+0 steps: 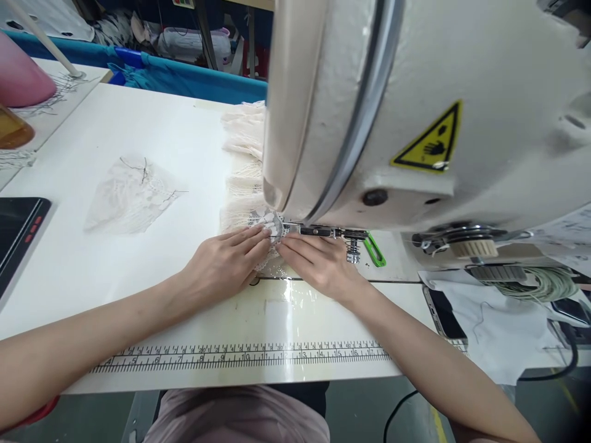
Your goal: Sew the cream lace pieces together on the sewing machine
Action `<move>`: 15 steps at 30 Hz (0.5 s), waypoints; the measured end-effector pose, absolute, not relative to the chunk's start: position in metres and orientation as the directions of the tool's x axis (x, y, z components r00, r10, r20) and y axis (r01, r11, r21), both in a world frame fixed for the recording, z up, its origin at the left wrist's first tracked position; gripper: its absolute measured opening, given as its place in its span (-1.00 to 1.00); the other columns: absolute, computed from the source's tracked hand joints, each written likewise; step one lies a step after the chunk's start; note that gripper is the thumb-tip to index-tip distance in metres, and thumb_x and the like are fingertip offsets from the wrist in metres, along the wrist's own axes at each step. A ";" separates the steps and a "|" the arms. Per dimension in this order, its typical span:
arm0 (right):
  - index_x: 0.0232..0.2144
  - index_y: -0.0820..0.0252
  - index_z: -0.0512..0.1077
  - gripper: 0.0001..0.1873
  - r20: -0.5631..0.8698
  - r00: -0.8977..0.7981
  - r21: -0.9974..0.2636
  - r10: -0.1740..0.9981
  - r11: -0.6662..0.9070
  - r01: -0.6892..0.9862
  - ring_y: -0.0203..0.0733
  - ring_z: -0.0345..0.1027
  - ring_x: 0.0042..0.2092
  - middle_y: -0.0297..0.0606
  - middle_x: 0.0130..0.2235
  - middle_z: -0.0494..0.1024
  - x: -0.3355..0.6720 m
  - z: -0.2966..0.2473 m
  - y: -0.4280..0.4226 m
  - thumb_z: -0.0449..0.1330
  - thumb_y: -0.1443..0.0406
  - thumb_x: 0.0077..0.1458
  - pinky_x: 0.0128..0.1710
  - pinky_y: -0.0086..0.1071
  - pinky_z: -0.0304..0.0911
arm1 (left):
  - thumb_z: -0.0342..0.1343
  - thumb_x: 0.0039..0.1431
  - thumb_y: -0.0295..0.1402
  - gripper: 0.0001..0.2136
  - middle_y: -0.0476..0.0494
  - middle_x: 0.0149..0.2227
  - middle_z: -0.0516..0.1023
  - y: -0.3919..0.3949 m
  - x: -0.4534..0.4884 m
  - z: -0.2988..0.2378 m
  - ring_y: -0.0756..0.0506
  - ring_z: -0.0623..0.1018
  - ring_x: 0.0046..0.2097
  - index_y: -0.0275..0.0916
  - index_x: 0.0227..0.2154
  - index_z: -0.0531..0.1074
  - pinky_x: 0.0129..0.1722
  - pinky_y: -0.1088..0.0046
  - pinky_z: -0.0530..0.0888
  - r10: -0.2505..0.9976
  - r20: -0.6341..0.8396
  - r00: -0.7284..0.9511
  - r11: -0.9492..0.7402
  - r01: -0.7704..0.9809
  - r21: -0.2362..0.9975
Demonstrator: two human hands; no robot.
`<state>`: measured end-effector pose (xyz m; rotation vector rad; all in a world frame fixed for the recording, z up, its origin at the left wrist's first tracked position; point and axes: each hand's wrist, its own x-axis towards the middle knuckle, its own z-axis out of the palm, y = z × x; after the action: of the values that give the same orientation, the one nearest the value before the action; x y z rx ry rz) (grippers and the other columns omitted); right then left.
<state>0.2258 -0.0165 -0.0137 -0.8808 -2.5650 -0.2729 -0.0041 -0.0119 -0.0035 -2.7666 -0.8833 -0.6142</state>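
Observation:
A large white sewing machine point(415, 111) fills the upper right. Under its head lies a strip of cream lace point(244, 184) running away from me. My left hand point(226, 264) lies flat on the lace, fingers stretched toward the needle area. From the other side my right hand point(318, 261) presses flat on the same lace, fingertips meeting the left ones by the presser foot point(281, 229). Neither hand wraps round anything. A small patterned lace piece point(265, 220) shows just beyond my fingertips.
A loose white lace scrap point(132, 194) lies on the white table point(152, 135) to the left. A dark tablet point(18, 231) sits at the left edge. A printed ruler point(240, 355) runs along the front edge. A phone point(444, 317), thread cone point(545, 284) and green tool point(373, 249) sit right.

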 end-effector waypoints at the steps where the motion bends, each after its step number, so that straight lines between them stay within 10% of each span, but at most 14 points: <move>1: -0.06 0.15 0.46 -0.70 0.456 -0.715 0.072 0.530 0.779 0.623 -0.24 0.44 -0.01 -0.31 -0.07 0.60 0.224 -0.013 -0.018 0.11 0.49 0.19 -0.11 -0.37 0.38 | -0.11 0.22 -0.54 -0.67 -0.24 0.00 0.55 -0.012 -0.004 -0.004 -0.18 0.54 0.05 -0.39 -0.07 0.50 0.04 0.29 0.55 0.518 0.430 0.740 -0.809 0.587 -0.036; 15: -0.22 0.17 0.44 -0.78 0.472 -0.684 0.050 0.557 0.757 0.651 -0.32 0.45 -0.09 -0.37 -0.18 0.62 0.218 -0.010 -0.020 0.11 0.51 0.16 -0.17 -0.45 0.32 | -0.04 0.24 -0.44 -0.64 -0.31 0.08 0.48 -0.015 -0.003 -0.008 -0.23 0.50 0.10 -0.41 0.05 0.43 0.05 0.22 0.53 0.528 0.396 0.751 -0.787 0.608 -0.102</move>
<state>0.2179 -0.0204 -0.0103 -0.9166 -2.5206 -0.2964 -0.0030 -0.0154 -0.0078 -2.7250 -0.8972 -0.5161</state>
